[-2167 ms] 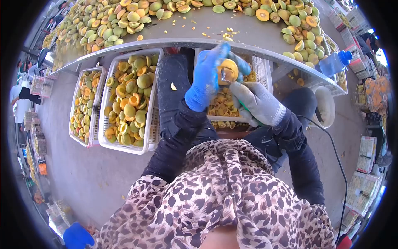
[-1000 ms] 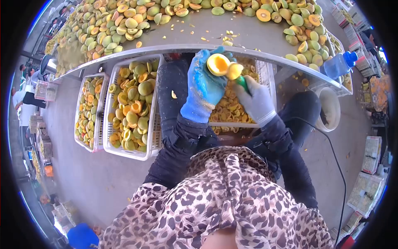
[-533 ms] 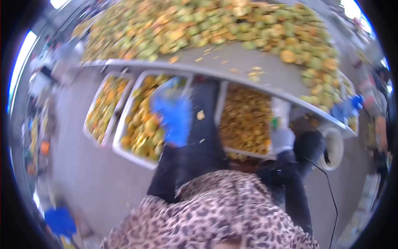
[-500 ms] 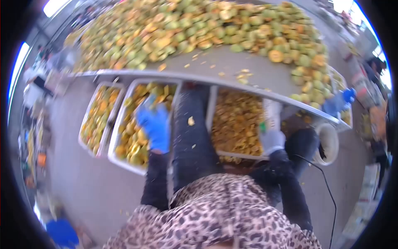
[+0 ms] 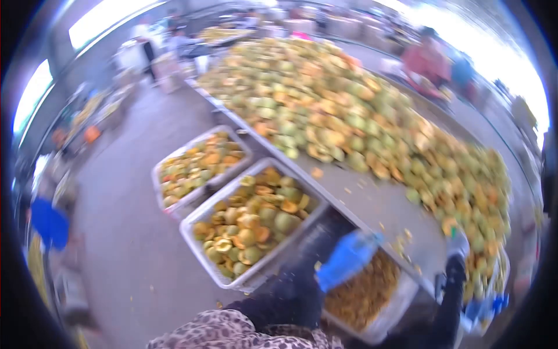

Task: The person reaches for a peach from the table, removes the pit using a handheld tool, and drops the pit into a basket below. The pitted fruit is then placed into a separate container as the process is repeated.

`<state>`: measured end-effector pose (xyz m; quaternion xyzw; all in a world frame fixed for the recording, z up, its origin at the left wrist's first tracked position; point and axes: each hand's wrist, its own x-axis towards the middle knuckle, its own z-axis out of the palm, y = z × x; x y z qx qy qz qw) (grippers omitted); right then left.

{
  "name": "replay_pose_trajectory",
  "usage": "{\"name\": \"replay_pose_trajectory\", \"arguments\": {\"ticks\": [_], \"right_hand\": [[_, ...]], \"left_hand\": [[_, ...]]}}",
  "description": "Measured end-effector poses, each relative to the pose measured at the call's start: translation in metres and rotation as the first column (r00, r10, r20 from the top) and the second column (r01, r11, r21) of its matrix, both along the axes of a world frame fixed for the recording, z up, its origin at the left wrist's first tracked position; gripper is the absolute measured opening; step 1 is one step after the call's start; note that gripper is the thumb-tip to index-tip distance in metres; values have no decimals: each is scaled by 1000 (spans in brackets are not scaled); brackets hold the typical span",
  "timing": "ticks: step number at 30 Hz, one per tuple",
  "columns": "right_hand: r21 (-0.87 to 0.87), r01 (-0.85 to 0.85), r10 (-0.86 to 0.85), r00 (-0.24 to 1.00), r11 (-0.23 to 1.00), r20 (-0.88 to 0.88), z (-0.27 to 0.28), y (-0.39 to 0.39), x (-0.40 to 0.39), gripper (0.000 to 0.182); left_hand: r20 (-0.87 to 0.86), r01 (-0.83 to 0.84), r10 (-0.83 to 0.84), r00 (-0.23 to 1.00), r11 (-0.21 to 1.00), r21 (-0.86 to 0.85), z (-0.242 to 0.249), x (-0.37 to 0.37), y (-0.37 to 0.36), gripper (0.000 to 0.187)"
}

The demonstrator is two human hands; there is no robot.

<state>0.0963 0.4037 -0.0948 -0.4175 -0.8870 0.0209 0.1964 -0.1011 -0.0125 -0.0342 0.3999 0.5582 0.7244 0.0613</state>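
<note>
My left hand (image 5: 350, 259), in a blue glove, is stretched across the crate of small brown-orange pieces (image 5: 363, 291), with its fingertips close to the table's edge. Motion blur hides how its fingers are set. Farther right, my right hand (image 5: 458, 244) in a pale glove reaches over the table to the near edge of a big heap of cut green and orange fruit (image 5: 343, 122). A small green thing (image 5: 453, 231) shows at its fingers, most of it hidden by the glove.
A white crate of halved fruit (image 5: 247, 224) stands left of my leg, and another fruit crate (image 5: 200, 166) lies beyond it. The metal table (image 5: 372, 203) bears scattered scraps. Across it is a person in red (image 5: 427, 64). A blue object (image 5: 49, 224) stands far left.
The view has swung left. My left hand has left the crate of halved fruit and moved right, over the brown pieces. My right hand has gone from that crate's side up to the heap.
</note>
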Motion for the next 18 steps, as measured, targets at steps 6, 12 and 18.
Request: {"name": "replay_pose_trajectory", "arguments": {"ticks": [6, 12, 18], "right_hand": [[-12, 245, -215, 874, 970, 435, 27, -15, -59, 51], [41, 177, -182, 970, 983, 161, -23, 20, -45, 42], [-290, -656, 455, 717, 697, -528, 87, -225, -61, 23]], "left_hand": [[582, 224, -137, 802, 971, -80, -17, 13, 6, 23], [654, 324, -293, 697, 943, 77, -14, 20, 19, 28], [781, 151, -526, 335, 849, 507, 34, 55, 24, 42]]}}
